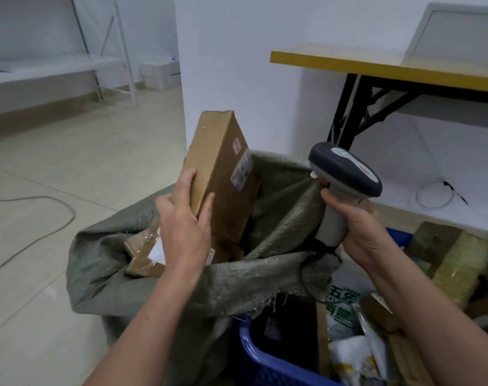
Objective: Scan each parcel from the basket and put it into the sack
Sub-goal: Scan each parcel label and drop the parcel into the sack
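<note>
Left hand (183, 221) grips the long brown cardboard box (223, 171) over the part-filled grey-green woven sack (103, 263); right hand (361, 229) holds the grey handheld scanner (345, 174); blue plastic basket (254, 355) beside the sack, plenty left.

This looks like a bare parcel-handling back room. It has plain white walls (231, 51), pale beige floor tiles (70, 162), a white metal shelving rack (120, 45) at upper left and a yellow-topped folding table on black legs (376, 66) at upper right. At centre are a grey-green woven sack (237, 280), a long brown cardboard box with a shipping label (223, 174) and a grey handheld barcode scanner (345, 174). A blue plastic basket (254, 355) of packets sits at the bottom.
</note>
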